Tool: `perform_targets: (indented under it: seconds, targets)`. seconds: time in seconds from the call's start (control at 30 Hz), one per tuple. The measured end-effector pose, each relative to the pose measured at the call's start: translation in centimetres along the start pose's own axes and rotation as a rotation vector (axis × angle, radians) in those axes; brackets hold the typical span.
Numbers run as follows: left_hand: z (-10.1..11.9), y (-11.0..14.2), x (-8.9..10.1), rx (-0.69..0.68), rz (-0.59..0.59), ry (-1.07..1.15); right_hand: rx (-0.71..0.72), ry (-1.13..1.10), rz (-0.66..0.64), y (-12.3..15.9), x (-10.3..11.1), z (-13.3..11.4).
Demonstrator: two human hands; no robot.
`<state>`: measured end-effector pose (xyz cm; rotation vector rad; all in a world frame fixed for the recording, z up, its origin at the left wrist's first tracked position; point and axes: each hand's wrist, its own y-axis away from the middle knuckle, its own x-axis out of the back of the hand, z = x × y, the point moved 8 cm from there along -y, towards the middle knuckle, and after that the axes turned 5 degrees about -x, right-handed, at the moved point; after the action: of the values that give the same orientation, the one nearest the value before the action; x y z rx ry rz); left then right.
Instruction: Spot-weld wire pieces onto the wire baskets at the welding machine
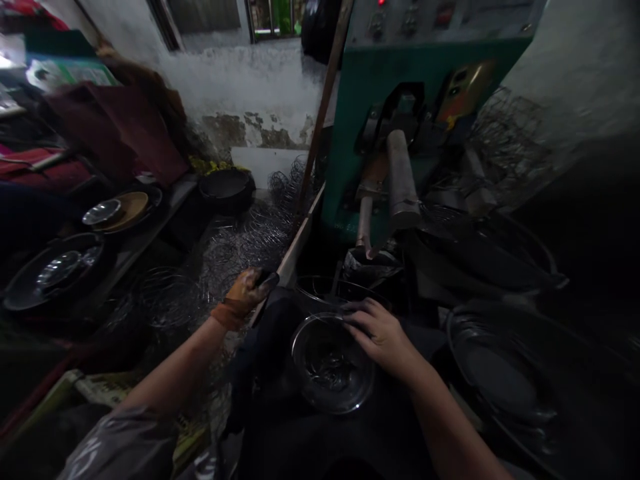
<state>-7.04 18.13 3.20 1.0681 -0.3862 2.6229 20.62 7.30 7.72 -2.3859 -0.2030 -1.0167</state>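
My left hand (249, 291), in an orange glove with dark fingertips, hovers left of my lap beside the edge of a wooden board (300, 243). Its fingers are drawn together; what they hold, if anything, is too dark to make out. A shiny round bowl (333, 407) rests on my dark-clothed lap with small curved metal pieces (334, 370) inside. My bare right hand (377, 332), fingertips blackened, is closed at the bowl's upper right rim. Just beyond the bowl, a dark round container (310, 287) is partly hidden.
A green machine (345, 167) with two protruding metal arms (403, 177) stands ahead. Tangled wire rings (245, 240) cover the floor at left. Dark pans (500, 373) sit at right; more pans (30, 283) and a bench (150, 233) are at left.
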Motion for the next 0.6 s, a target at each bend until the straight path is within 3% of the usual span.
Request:
perform_targets:
  seconds: [0.13, 0.27, 0.47, 0.6]
  targets:
    - [-3.8, -1.2, -2.7, 0.26, -0.129, 0.128, 0.055, 0.053, -0.048, 0.2, -1.6, -2.0]
    - [-6.0, -2.4, -4.9, 0.502, -0.275, 0.148, 0.086, 0.098, -0.084, 0.2, -2.4, -3.1]
    - [-6.5, -3.9, -5.8, 0.48, -0.357, 0.182, 0.109, 0.124, -0.082, 0.6, -2.4, -2.6]
    - [-8.5, -3.7, -6.3, 0.579, -0.365, 0.251, 0.123, 0.104, -0.098, 0.6, -2.2, -2.5]
